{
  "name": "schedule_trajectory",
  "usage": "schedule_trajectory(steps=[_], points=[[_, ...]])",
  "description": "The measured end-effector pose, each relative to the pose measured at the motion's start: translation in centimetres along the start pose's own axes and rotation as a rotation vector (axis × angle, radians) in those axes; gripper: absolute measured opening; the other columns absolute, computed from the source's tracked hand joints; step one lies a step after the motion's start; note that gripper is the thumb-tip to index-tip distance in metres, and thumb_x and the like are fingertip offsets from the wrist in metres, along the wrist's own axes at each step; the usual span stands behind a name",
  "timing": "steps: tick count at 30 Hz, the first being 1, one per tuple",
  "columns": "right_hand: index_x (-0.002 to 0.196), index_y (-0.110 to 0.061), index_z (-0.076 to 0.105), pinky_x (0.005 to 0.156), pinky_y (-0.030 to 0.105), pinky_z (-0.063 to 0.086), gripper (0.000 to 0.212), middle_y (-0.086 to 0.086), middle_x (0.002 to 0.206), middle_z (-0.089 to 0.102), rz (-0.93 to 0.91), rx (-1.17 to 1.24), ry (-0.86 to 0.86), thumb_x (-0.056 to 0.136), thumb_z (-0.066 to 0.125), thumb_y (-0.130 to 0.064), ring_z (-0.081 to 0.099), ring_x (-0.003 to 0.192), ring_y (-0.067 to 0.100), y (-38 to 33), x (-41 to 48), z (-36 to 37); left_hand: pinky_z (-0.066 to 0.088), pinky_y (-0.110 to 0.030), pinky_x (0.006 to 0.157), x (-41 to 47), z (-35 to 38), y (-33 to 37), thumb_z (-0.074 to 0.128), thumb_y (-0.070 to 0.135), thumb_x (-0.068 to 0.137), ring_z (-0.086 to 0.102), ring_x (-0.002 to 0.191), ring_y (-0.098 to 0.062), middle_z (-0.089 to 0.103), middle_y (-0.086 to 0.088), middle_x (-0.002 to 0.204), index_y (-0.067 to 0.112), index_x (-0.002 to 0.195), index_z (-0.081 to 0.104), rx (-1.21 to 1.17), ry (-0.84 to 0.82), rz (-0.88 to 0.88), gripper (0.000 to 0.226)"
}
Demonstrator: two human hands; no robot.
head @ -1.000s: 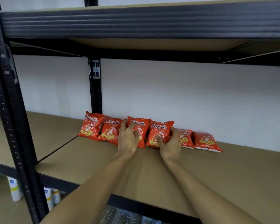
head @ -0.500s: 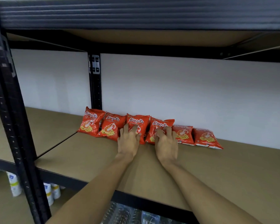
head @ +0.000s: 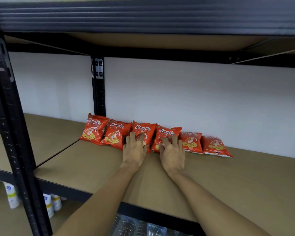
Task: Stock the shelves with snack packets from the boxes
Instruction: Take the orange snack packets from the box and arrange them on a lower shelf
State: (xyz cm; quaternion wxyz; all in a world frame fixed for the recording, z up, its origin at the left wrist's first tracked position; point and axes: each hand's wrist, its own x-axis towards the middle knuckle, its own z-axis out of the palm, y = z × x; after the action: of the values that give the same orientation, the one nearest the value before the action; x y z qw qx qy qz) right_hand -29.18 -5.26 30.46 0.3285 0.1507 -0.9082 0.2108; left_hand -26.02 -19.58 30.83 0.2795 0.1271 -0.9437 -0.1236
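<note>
Bottles point(head: 12, 195) stand low on the far left, under the shelf point(head: 92, 167). Six red snack packets point(head: 92, 129) line the back of the shelf against the white wall point(head: 194, 99), the first four propped up, the last two lying flatter. Left grip point(head: 134, 150) rests open, fingers straight against the third packet point(head: 144, 129). Right grip point(head: 173, 154) sits just beside it, fingers bent onto the fourth packet point(head: 167, 132); whether it truly holds that packet I cannot tell.

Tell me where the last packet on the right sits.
Head view: the last packet lies at the row's right end, by the white wall, beside the fifth packet, past the right hand.
</note>
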Motion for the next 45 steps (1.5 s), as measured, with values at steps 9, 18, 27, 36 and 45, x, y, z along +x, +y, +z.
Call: schedule_trajectory(steps=[9, 18, 27, 36, 45], points=[[0.133, -0.026, 0.059, 0.095, 0.046, 0.044, 0.035, 0.002, 0.130, 0.054, 0.038, 0.060, -0.072, 0.098, 0.055, -0.029, 0.047, 0.120, 0.026, -0.1, 0.0, -0.6, 0.043, -0.044, 0.102, 0.0, -0.2, 0.0, 0.053, 0.039, 0.099, 0.038, 0.130, -0.029, 0.035, -0.013, 0.144, 0.023, 0.152, 0.031, 0.007, -0.006, 0.016, 0.059], [0.125, -0.025, 0.062, 0.091, 0.043, 0.043, 0.030, -0.001, 0.121, 0.063, 0.047, 0.119, -0.039, 0.097, 0.053, -0.032, 0.052, 0.116, 0.023, -0.2, -0.1, -4.2, 0.040, -0.045, 0.103, -1.2, -1.9, 0.8, 0.041, 0.041, 0.102, 0.043, 0.129, -0.029, 0.043, -0.012, 0.143, 0.017, 0.145, 0.041, 0.070, 0.087, 0.078, 0.049], [0.103, -0.023, 0.066, 0.084, 0.040, 0.052, 0.020, 0.002, 0.101, 0.070, 0.075, 0.167, -0.021, 0.097, 0.050, -0.032, 0.063, 0.100, 0.027, 3.4, -1.8, -11.3, 0.045, -0.040, 0.088, -3.1, -7.0, 7.3, 0.035, 0.034, 0.103, 0.057, 0.108, -0.026, 0.065, -0.006, 0.108, 0.015, 0.104, 0.065, 0.016, 0.093, 0.243, 0.035], [0.108, -0.022, 0.071, 0.079, 0.037, 0.049, 0.041, 0.014, 0.102, 0.072, 0.175, 0.082, -0.131, 0.103, 0.038, -0.046, 0.066, 0.100, 0.037, 9.4, -6.7, -21.5, 0.049, -0.041, 0.077, -9.1, -10.9, 17.6, 0.034, 0.037, 0.104, 0.065, 0.093, -0.038, 0.070, -0.017, 0.097, 0.015, 0.096, 0.064, -0.129, -0.141, 0.416, 0.038], [0.059, -0.024, 0.042, 0.066, 0.038, 0.042, 0.053, 0.008, 0.068, 0.061, 0.322, 0.101, -0.105, 0.103, 0.036, -0.051, 0.062, 0.076, 0.036, 19.6, -17.4, -29.4, 0.048, -0.041, 0.074, -18.5, -8.7, 28.1, 0.028, 0.045, 0.104, 0.064, 0.087, -0.035, 0.068, -0.012, 0.088, 0.028, 0.079, 0.048, -0.236, -0.279, 0.604, 0.036]])
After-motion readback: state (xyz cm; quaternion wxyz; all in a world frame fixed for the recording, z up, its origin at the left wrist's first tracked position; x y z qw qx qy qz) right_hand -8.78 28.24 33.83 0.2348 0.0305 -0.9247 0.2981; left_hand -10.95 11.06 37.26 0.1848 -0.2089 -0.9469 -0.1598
